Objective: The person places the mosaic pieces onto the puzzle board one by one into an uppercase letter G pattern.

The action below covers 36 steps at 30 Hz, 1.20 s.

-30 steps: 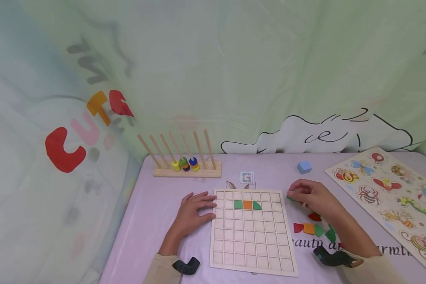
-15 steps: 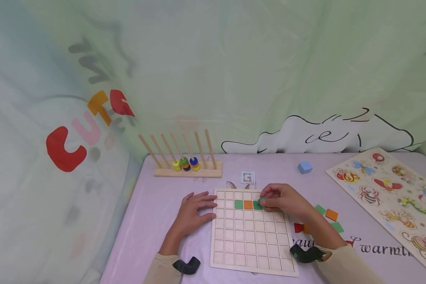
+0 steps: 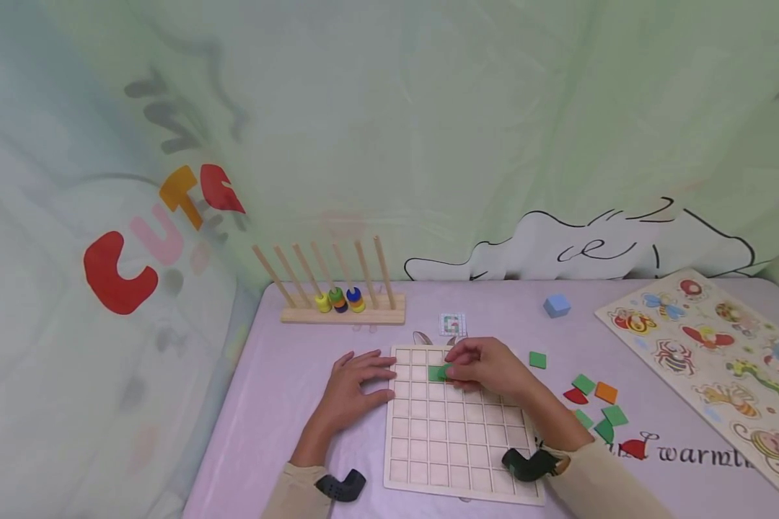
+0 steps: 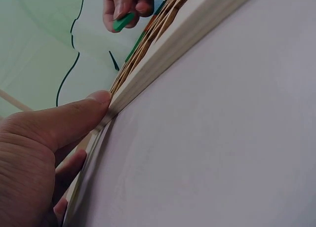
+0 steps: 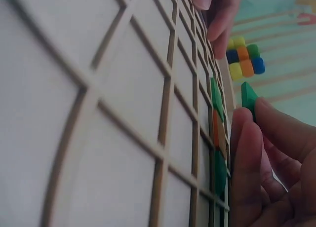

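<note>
My left hand (image 3: pixel 357 382) lies at the left edge of a wooden grid board (image 3: pixel 428 436), fingers spread and thumb touching the rim. My right hand (image 3: pixel 487 369) pinches a small green tile (image 5: pixel 248 96) between thumb and fingers, over the board's upper part. In the right wrist view a green tile (image 5: pixel 216 96), an orange tile (image 5: pixel 218 131) and a green quarter-round tile (image 5: pixel 220 172) sit in a row of the grid. From the head, the right hand hides most of that row. The held tile (image 4: pixel 123 22) also shows past the board edge in the left wrist view.
Right of the board lie several loose tiles, among them a green square (image 3: pixel 538 360), an orange square (image 3: pixel 606 392) and a red piece (image 3: pixel 575 396). Behind stand a peg rack (image 3: pixel 344 314), a pattern card (image 3: pixel 452 324) and a blue cube (image 3: pixel 557 305). An insect puzzle (image 3: pixel 714 367) lies far right.
My right hand has carried the green tile leftward from beside the loose tiles to above the board's upper row. Loose tiles it covered are now visible. The left hand has stayed put.
</note>
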Motion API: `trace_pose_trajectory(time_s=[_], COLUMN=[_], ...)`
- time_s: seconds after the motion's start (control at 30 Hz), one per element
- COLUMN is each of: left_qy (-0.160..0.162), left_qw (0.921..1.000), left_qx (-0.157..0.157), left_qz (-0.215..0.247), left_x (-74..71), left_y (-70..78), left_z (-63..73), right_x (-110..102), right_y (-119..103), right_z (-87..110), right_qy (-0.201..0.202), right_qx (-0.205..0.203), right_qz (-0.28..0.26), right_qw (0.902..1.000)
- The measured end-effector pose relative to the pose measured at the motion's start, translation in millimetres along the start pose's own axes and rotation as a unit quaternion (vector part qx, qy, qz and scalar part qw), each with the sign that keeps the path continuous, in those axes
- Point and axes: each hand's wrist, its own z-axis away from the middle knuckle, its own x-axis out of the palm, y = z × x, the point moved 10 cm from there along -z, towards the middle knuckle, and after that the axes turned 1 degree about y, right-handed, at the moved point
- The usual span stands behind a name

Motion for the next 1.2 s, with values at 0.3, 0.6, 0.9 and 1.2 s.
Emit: trace_pose_trajectory(time_s=[0.3, 0.6, 0.9, 1.2], left_qy=[-0.008, -0.013, -0.012, -0.011], left_qw=[1.0000, 0.9999, 0.9999, 0.9999], left_qx=[0.000, -0.008, -0.002, -0.005], left_qz=[-0.001, -0.007, -0.010, -0.006], left_x=[0.9, 3.4, 4.8, 3.3], left_y=[0.0, -4.0, -4.8, -3.8], left_z=[0.1, -0.3, 0.0, 0.4], right_x=[16.7, 24.2, 23.9, 25.4], right_y=[-10.1, -1.8, -0.3, -2.8], right_z=[-14.7, -23.2, -22.1, -24.1], right_qy=[0.017, 0.059, 0.090, 0.099], right_qx=[0.014, 0.047, 0.067, 0.066], right_qz=[0.010, 0.033, 0.055, 0.089], right_qw=[0.9997, 0.9966, 0.9922, 0.9888])
